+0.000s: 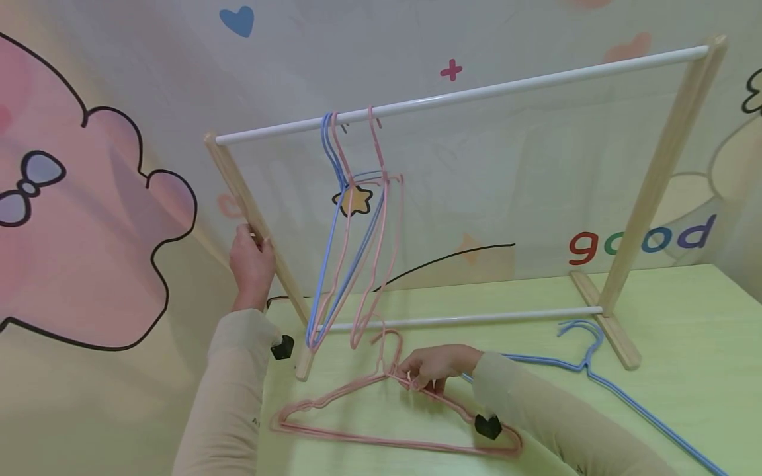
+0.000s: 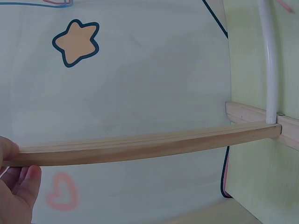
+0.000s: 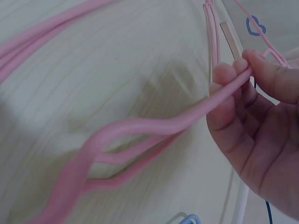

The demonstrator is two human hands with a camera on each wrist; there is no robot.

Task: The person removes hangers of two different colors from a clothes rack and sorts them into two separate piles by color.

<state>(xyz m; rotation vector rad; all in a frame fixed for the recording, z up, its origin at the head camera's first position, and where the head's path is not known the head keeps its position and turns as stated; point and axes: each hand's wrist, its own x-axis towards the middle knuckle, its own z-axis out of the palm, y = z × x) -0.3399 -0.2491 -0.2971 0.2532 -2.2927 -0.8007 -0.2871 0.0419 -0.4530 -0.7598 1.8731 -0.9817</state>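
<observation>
Garment rack [image 1: 476, 94] on table [image 1: 684, 317]; backdrop [image 1: 548, 165] behind rack. Clothes hangers [image 1: 385, 177] hang on rack, left of middle. Other hangers [image 1: 393, 441] before rack, toward left; more hangers [image 1: 586, 365] before rack, toward right.

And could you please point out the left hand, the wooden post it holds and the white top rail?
Left hand [image 1: 251, 268]: head view, on the back of the hand.
Wooden post [image 2: 149, 147]: left wrist view, midway along its visible length.
White top rail [image 1: 464, 96]: head view, near its middle.
</observation>
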